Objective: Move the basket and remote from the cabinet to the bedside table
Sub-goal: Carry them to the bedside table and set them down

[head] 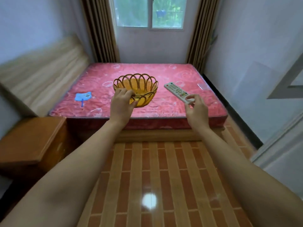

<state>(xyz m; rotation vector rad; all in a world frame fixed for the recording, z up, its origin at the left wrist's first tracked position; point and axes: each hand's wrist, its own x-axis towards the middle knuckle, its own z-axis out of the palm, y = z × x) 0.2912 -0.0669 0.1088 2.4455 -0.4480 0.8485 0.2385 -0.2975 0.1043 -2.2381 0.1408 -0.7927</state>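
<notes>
A yellow woven basket (139, 86) with a looped dark rim is held out in front of me, above the foot of the bed. My left hand (122, 104) grips its near rim, fingers hooked over the edge. The basket looks empty. To the right, a white remote (176, 91) with coloured buttons points away and to the left; my right hand (196, 108) pinches its near end between thumb and fingers. The wooden bedside table (31, 138) stands low at the left, beside the bed, well apart from both hands.
A bed with a pink patterned mattress (114, 76) fills the middle, its wooden headboard (42, 66) at the left. A blue fan (83, 96) lies on the mattress. Curtains and a window are at the back, a tiled floor (155, 177) is below, and a white door (278, 145) is at the right.
</notes>
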